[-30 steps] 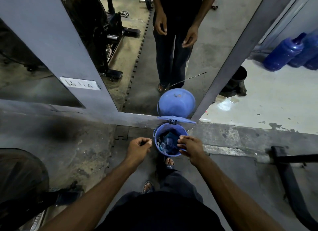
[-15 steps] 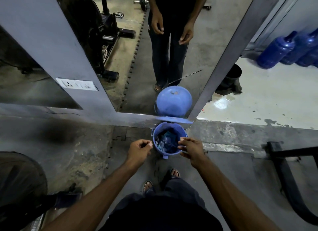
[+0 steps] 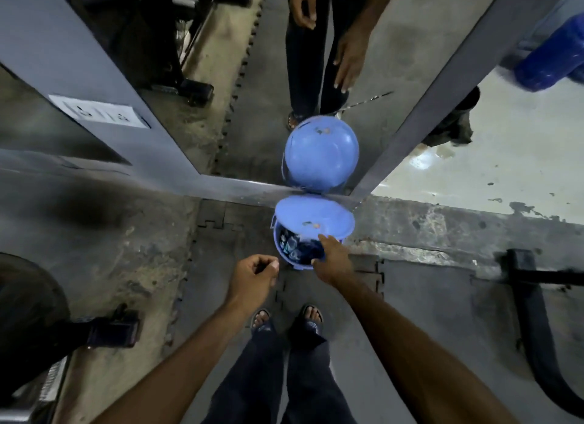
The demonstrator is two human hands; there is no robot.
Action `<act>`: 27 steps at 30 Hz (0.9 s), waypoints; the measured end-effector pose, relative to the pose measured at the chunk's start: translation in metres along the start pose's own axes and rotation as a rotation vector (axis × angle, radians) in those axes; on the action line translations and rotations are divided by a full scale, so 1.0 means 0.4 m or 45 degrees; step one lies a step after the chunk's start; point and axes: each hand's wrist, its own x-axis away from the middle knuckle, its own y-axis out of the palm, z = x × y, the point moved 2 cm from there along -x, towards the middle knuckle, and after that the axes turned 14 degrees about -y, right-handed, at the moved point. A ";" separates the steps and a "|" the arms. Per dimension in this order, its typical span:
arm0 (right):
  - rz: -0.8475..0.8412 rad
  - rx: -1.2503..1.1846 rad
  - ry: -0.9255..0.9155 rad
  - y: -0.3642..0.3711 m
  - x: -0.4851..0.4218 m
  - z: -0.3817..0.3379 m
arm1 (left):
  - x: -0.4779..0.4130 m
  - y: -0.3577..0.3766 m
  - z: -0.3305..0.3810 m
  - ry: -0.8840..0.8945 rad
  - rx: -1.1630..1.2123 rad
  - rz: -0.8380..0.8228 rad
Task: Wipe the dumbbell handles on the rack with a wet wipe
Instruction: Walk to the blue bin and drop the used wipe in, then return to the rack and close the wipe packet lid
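Reaching out over the blue bin (image 3: pixel 282 249), your right hand (image 3: pixel 331 259) had its fingers stretched nearly straight and held nothing. The index tip lay at the near edge of the lid (image 3: pixel 313 215), though I cannot tell whether it touched. Your left hand (image 3: pixel 252 278) hung just left of the bin, apart from it, with fingers curled in and thumb against the forefinger. I could not tell whether anything sat inside that curl.

The lid stood tilted over the far half of the bin's mouth. The near half was uncovered and showed dark and bluish scraps. Whether the wet wipe lay among them was too blurred to tell.

Your sandalled feet (image 3: pixel 311 319) stood near the bin on an interlocking floor mat (image 3: pixel 410 297). The bin's far side met a mirror (image 3: pixel 252 76), which showed the lid's top and your legs. Left of the mirror, a grey pillar carried a socket plate (image 3: pixel 101 115). At the far right were blue jugs (image 3: pixel 553 54), and nearer on the right a black metal frame (image 3: pixel 531 297).
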 end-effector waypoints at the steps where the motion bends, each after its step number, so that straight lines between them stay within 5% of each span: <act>1: -0.111 0.137 -0.001 0.034 -0.033 0.044 | -0.031 0.012 -0.015 -0.010 0.010 0.010; 4: -0.416 0.351 0.055 0.142 -0.105 0.166 | -0.122 0.051 -0.071 -0.067 0.024 0.039; 8: -0.506 0.139 0.151 0.212 -0.132 0.231 | -0.181 0.076 -0.123 -0.130 -0.012 0.060; 18: 0.255 -0.581 0.173 0.031 0.037 0.111 | -0.046 0.100 -0.001 -0.088 0.027 0.075; 27: 0.592 -0.965 0.052 -0.165 0.329 -0.070 | 0.190 0.094 0.087 0.150 0.036 -0.113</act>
